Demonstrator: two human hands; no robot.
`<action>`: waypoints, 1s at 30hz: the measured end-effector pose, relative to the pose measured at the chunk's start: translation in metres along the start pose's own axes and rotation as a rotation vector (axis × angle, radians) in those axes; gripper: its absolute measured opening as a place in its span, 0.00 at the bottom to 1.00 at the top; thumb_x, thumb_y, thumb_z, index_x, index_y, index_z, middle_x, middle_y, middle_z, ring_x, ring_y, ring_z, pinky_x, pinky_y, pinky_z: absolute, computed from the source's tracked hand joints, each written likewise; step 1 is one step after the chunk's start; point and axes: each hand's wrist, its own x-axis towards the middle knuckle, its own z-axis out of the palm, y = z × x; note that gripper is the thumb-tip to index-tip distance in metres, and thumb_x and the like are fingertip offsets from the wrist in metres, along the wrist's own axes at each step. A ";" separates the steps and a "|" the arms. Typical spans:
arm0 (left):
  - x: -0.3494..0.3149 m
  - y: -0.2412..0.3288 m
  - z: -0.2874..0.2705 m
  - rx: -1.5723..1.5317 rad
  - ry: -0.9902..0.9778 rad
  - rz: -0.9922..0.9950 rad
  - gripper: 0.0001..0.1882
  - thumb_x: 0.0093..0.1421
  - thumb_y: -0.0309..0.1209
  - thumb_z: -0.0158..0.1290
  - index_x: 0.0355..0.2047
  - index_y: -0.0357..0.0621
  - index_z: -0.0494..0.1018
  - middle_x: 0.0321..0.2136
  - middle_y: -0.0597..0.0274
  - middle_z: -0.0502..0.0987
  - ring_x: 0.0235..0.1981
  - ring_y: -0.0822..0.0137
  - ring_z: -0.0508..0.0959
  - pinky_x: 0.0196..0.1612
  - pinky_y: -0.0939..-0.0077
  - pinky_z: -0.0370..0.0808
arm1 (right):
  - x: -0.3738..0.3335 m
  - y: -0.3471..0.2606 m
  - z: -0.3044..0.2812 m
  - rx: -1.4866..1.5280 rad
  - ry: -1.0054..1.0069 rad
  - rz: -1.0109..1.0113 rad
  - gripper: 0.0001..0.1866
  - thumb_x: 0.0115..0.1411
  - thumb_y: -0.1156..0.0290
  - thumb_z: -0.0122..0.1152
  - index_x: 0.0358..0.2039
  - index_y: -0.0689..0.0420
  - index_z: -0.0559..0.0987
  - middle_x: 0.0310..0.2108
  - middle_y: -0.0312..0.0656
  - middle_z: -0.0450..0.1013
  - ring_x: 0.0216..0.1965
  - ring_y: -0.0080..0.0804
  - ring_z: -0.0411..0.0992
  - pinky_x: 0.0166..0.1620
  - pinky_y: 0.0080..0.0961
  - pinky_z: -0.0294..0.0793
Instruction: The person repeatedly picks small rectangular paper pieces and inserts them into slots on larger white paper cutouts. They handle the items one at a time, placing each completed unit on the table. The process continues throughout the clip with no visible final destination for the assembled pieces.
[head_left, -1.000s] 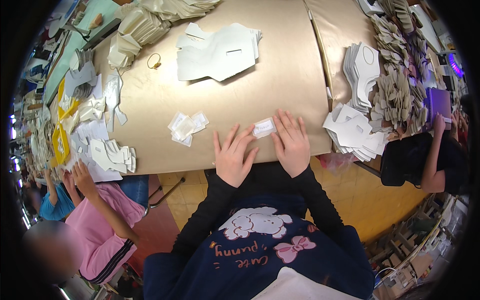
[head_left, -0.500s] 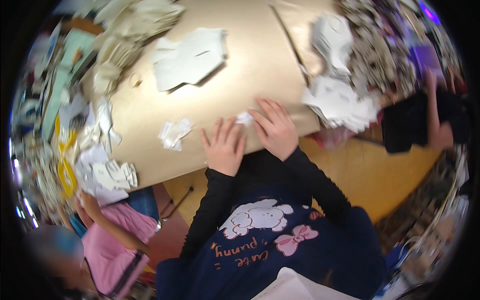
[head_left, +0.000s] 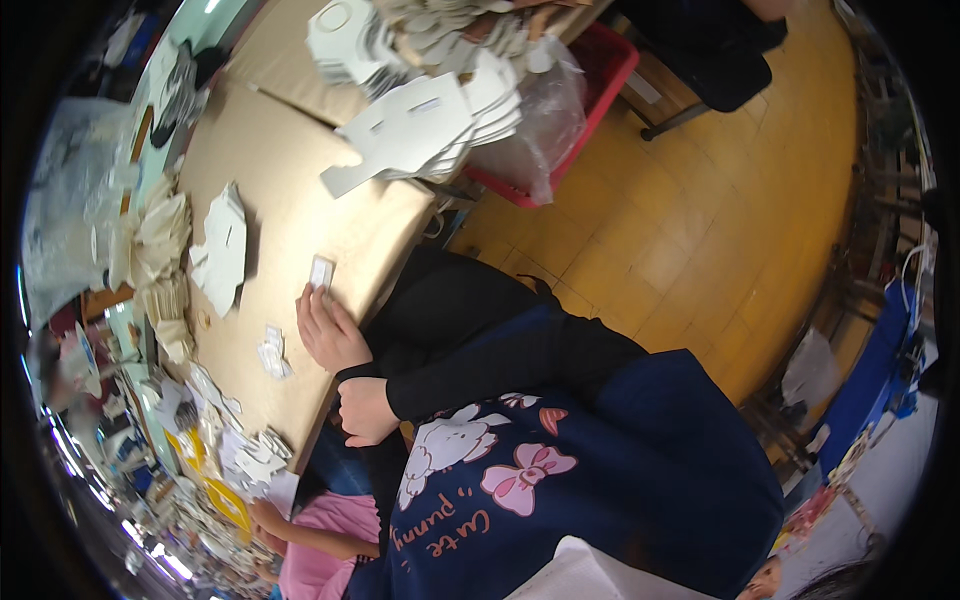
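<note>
My left hand (head_left: pixel 333 332) lies on the table near its front edge, fingers stretched out. Its fingertips touch a small white rectangular piece (head_left: pixel 321 271). Crossing over my left forearm, my right hand (head_left: pixel 367 411) is closed round the black left sleeve (head_left: pixel 358 371) just behind the wrist; some of its fingers are hidden. A little pile of small white pieces (head_left: pixel 273 352) rests on the brown table (head_left: pixel 290 215) to the left of my left hand. Farther back sits a stack of pale cut pieces with slits (head_left: pixel 224 250).
Stacks of white cut shapes (head_left: pixel 410 125) overhang the table's right corner, beside a red bin (head_left: pixel 590 110) with a plastic bag. A dark chair (head_left: pixel 725 75) stands on the yellow floor. At the left, a person in pink (head_left: pixel 325 545) sits by white scraps and yellow-handled scissors (head_left: pixel 228 502).
The view has swung to the right. My right hand has left the table and the small white piece, and now grips my left sleeve. My left hand now touches the small piece.
</note>
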 end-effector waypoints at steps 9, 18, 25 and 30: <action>0.001 0.004 0.001 0.031 0.025 0.044 0.13 0.69 0.29 0.45 0.51 0.43 0.74 0.55 0.55 0.74 0.56 0.52 0.73 0.58 0.60 0.69 | -0.001 0.004 -0.005 0.082 0.105 0.009 0.28 0.60 0.47 0.50 0.28 0.58 0.87 0.29 0.49 0.82 0.33 0.46 0.81 0.38 0.40 0.77; 0.002 0.004 0.000 0.028 0.034 0.053 0.12 0.69 0.28 0.46 0.50 0.42 0.74 0.54 0.53 0.75 0.55 0.50 0.74 0.57 0.58 0.69 | 0.001 0.007 0.000 0.083 0.103 -0.022 0.27 0.59 0.47 0.51 0.28 0.58 0.87 0.28 0.49 0.82 0.33 0.46 0.81 0.38 0.40 0.77; -0.001 -0.003 0.002 0.049 0.019 0.020 0.14 0.69 0.30 0.47 0.52 0.43 0.74 0.55 0.52 0.74 0.57 0.50 0.73 0.58 0.57 0.68 | -0.001 0.008 0.002 0.096 0.161 -0.054 0.26 0.59 0.47 0.52 0.23 0.56 0.86 0.23 0.47 0.80 0.27 0.45 0.79 0.35 0.40 0.75; -0.001 -0.003 -0.002 0.051 -0.032 -0.032 0.15 0.65 0.31 0.51 0.52 0.46 0.74 0.56 0.58 0.75 0.61 0.50 0.70 0.63 0.55 0.64 | -0.002 0.010 -0.007 0.112 0.098 -0.106 0.25 0.61 0.48 0.54 0.20 0.54 0.84 0.20 0.44 0.78 0.26 0.41 0.77 0.36 0.39 0.71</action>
